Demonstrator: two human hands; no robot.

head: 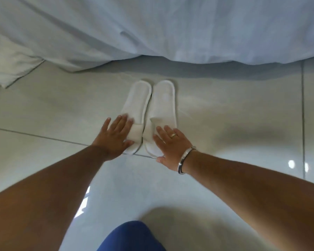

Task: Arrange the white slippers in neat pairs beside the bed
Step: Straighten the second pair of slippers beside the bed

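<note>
Slippers first: two white terry-cloth open-toe slippers on the glossy pale grey floor tiles (225, 109), side by side, just in front of the white bed sheet (170, 33) hanging at the edge of the bed. Left white slipper (139, 98) and right white slipper (164, 100) run roughly parallel w/ inner edges touching or nearly so; heels point toward the bed, strap ends toward the person.

Left hand (116, 136) lies flat, fingers spread, palm down over the strap end and outer edge of the left slipper. Right hand (170, 144) likewise flat and spread on the strap end of the right slipper, thumb at the near tip. Neither hand is gripping, both just pressing/nudging. Gold ring (174, 135) on a right finger, silver metal bangle (186, 160) on the right wrist. Blue fabric (132, 238), prob. the person's clothing, at bottom of view.

Step, as I read it: final squaring-up of this pair. Looks close to done; near tips seem about level. Next move prob. calls for a light inward press to even the strap ends, then lifting both hands straight up w/o dragging. No other slippers in view, so can't judge whether more pairs remain.

Writing/brands: none readable on slippers, sheet or floor.
</note>
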